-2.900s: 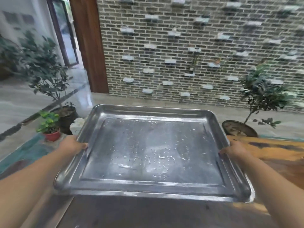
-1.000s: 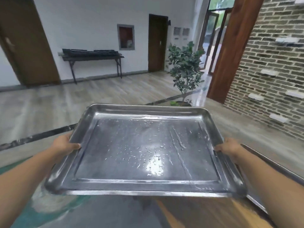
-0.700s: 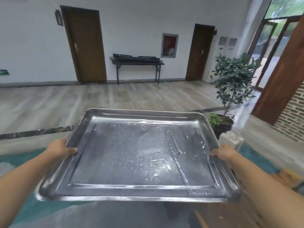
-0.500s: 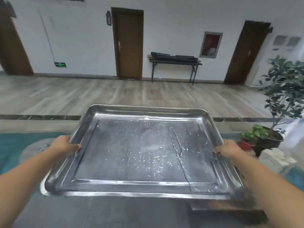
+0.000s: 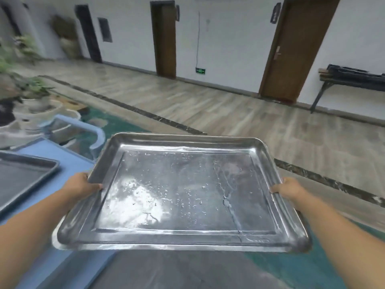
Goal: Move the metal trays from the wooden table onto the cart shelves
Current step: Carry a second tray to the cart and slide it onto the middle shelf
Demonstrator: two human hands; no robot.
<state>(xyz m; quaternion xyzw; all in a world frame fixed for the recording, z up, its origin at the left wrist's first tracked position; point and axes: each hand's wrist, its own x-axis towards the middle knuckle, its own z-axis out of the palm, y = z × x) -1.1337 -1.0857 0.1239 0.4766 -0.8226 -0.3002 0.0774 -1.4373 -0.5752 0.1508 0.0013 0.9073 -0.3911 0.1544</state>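
Left grip (image 5: 83, 185) and right grip (image 5: 289, 187), both mine, clamp the two short rims of the metal tray (image 5: 183, 190), thumbs over the lip. One piece of writing shows, a green wall sign (image 5: 200, 70), too small to read. The tray's long axis runs left to right across my view; it is face up, near level and beaded with water. It hangs in the air, its left corner over the blue cart (image 5: 68, 163), where a second tray (image 5: 20, 178) lies on the top shelf. Half a second ago no cart showed. The dark counter (image 5: 354, 80) by the wall has shifted from centre to the right edge, and my hold is unchanged.
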